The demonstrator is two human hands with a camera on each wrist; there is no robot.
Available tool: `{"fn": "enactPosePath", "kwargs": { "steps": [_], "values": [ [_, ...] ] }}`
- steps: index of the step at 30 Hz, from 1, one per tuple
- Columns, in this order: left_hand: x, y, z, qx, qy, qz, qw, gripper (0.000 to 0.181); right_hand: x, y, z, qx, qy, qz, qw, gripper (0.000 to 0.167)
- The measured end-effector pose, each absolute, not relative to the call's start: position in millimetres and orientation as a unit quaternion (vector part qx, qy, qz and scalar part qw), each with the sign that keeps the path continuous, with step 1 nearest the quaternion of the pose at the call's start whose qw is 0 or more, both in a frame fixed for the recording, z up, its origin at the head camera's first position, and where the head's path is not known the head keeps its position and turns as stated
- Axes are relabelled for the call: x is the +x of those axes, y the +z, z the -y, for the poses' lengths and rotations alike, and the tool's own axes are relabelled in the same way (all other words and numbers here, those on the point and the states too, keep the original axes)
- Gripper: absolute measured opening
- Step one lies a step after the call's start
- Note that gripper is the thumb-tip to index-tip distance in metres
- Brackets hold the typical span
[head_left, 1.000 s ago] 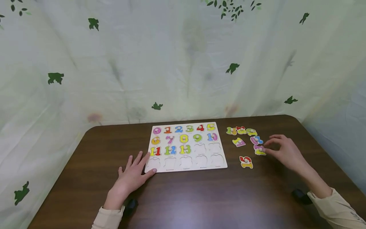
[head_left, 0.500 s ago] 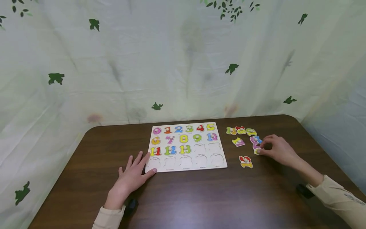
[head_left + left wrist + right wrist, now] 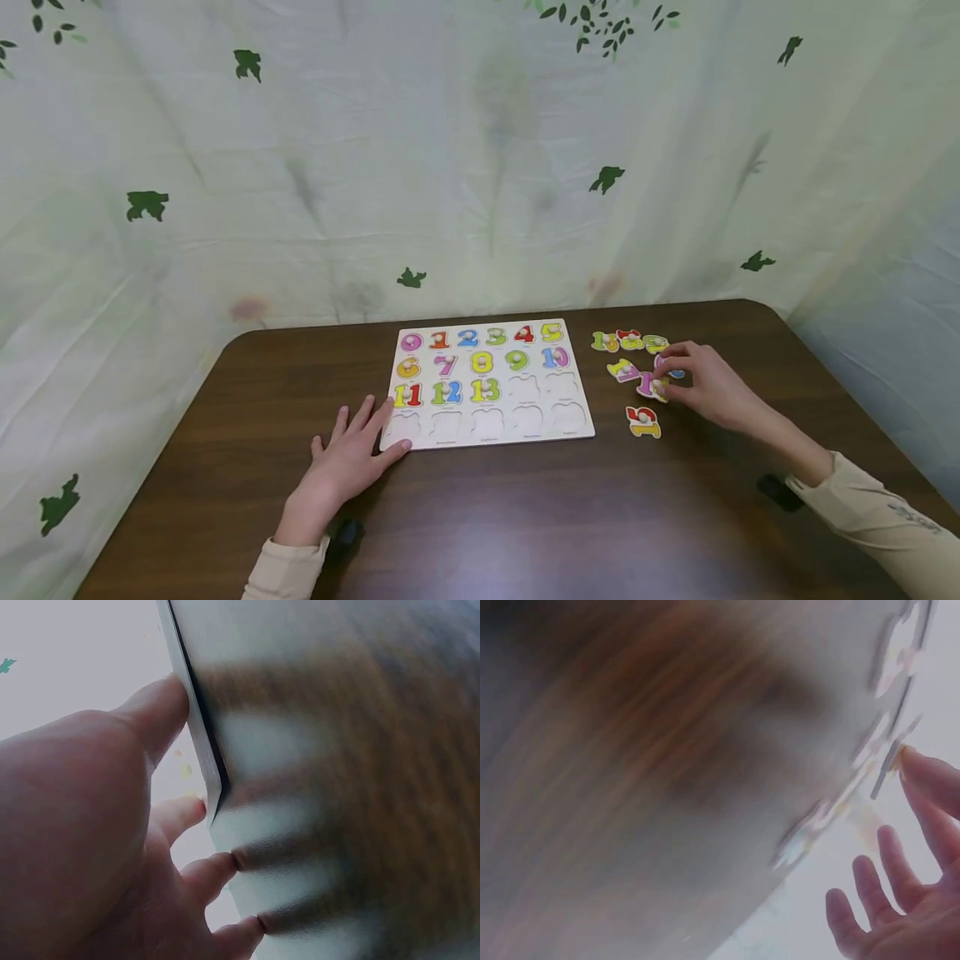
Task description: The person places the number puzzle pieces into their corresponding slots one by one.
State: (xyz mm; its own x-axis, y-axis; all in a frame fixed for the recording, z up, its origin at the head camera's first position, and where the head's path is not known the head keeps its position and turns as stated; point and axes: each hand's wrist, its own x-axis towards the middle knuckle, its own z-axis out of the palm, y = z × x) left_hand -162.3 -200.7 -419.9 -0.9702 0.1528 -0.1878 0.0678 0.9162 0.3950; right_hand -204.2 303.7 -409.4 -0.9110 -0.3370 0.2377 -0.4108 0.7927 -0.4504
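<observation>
My left hand (image 3: 342,468) rests on the lower left corner of a white number puzzle board (image 3: 463,437), fingers spread. In the left wrist view its thumb (image 3: 166,705) lies along the board's edge. To the right of the board, my right hand (image 3: 708,386) pinches a purple-and-yellow number puzzle piece (image 3: 649,386) between thumb and fingertips. The right wrist view shows that piece (image 3: 886,771) edge-on, tilted and raised off the table. My hand partly covers a purple-and-blue number piece (image 3: 677,372) behind it. The second digit on the held piece is partly hidden.
Pieces 0 to 13 sit in the board; its lower right recesses are bare. Loose number pieces lie around the right hand: a red-and-yellow 15 (image 3: 643,422), a yellow-and-purple piece (image 3: 623,371) and several along the back. A pale curtain (image 3: 480,208) hangs behind the brown table (image 3: 525,517).
My right hand has moved left, taking the purple-and-yellow puzzle piece from beside the purple-and-blue one toward the board. The left hand has stayed in place on the board.
</observation>
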Motion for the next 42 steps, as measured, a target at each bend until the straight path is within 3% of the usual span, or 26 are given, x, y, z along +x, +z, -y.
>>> {"fn": "enactPosePath", "kwargs": {
  "steps": [6, 13, 23, 42],
  "values": [
    [-163, -421, 203, 0.054, 0.195, -0.973, 0.107, 0.082, -211, -405, -268, 0.260, 0.275, 0.921, 0.089, 0.015],
    [-165, -420, 203, 0.056, 0.192, -0.974, 0.104, 0.083, -222, -400, -226, 0.280, 0.316, 0.906, 0.037, 0.015],
    [-163, -419, 203, 0.054, 0.200, -0.973, 0.104, 0.082, -251, -397, -177, 0.317, 0.271, 0.909, 0.011, 0.011],
    [-160, -416, 199, 0.051, 0.194, -0.974, 0.103, 0.080, -273, -406, -132, 0.335, 0.170, 0.926, -0.031, 0.006]
  ]
}}
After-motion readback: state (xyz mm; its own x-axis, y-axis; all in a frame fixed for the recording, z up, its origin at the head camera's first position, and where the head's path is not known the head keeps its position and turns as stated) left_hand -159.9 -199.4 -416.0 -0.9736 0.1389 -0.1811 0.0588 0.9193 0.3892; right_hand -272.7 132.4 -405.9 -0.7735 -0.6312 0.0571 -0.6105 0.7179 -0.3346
